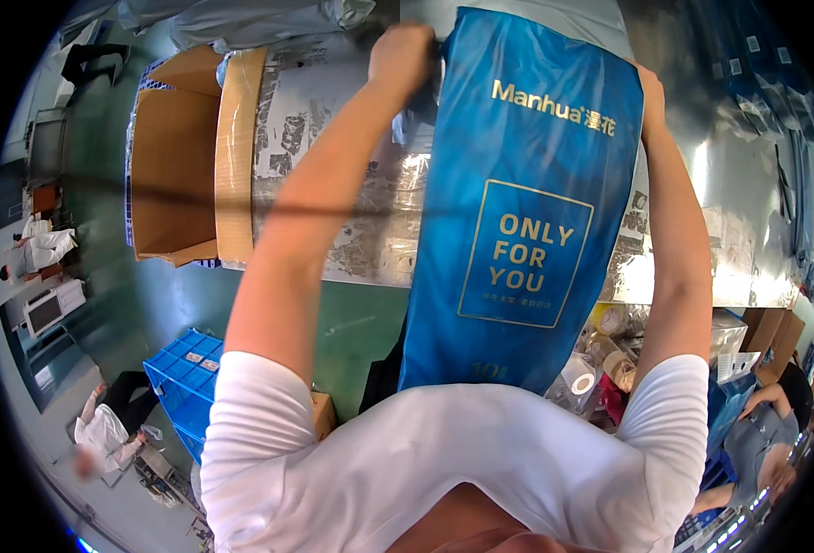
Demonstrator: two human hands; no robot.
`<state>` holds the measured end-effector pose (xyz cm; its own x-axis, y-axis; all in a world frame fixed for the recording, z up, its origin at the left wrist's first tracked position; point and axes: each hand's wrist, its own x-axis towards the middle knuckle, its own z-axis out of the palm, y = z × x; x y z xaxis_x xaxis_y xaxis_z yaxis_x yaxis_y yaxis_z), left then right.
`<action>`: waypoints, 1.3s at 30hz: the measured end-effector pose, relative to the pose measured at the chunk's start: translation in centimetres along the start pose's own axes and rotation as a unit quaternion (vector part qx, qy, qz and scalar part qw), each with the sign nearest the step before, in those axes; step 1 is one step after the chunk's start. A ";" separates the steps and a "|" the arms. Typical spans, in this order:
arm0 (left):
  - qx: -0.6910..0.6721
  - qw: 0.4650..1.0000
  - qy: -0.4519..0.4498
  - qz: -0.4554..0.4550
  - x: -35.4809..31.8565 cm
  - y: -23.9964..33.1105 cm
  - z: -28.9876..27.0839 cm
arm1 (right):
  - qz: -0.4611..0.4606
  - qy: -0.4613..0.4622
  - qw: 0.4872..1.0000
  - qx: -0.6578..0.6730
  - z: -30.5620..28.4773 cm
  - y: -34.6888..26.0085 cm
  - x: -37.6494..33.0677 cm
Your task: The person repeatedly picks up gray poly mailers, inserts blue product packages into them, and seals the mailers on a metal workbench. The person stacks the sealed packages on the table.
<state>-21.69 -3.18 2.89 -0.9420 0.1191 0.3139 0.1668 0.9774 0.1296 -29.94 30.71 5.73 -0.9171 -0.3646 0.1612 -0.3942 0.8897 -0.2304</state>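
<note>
Left hand [401, 57] closed in a fist around the upper left corner of a long, glossy blue plastic bag with gold print [527, 212], arm stretched out from a white short sleeve. Right hand [648, 97] mostly hidden behind the bag's upper right edge, seemingly pinching that corner, though its grip cannot be told for sure. Bag held up by its top, hanging flat and upright between both arms, in front of the chest, its lower end reaching down to the white shirt [425, 461]. Behind and under the bag, a shiny silver tabletop [739, 203] with crinkled, reflective covering. To the left of the left arm, on the tabletop's end, an open brown cardboard box [172, 166] with a tape-wrapped flap [239, 152]. Below the tabletop, a green floor [352, 327] and a blue plastic crate [184, 373] standing near the left sleeve. Just right of the bag's lower end, rolls of clear tape [580, 380] and crumpled clear wrapping. Along the far right rim, stacks of flat blue packets [808, 175]. Other people at the edges: one in white crouching at lower left [103, 433], one in grey seated at lower right [762, 438].
</note>
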 end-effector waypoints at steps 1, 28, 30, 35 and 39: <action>-0.027 0.996 0.083 -0.007 0.5 -0.1 0.3 | -0.017 0.006 1.000 0.000 -0.3 -0.3 0.4; -0.193 0.880 -0.431 -0.043 -16.4 4.8 -8.7 | 0.076 -0.381 0.921 0.021 -3.9 -7.0 -21.9; -0.295 0.851 -0.418 -0.119 -20.6 6.3 -11.6 | -0.008 -0.265 0.947 0.182 -2.7 -5.5 -28.8; -0.297 0.814 -0.499 0.001 -30.8 7.3 -11.1 | -0.008 -0.364 0.895 0.258 -2.1 -7.6 -38.8; -0.306 0.878 -0.366 0.029 -29.9 6.4 -5.4 | -0.038 -0.261 0.908 0.327 -3.4 -9.3 -33.7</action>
<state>9.07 -1.38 -0.60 -0.8246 0.4647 -0.3226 0.1350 0.7154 0.6855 4.81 35.64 5.75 -0.7217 -0.6504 -0.2370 -0.2523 0.5660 -0.7848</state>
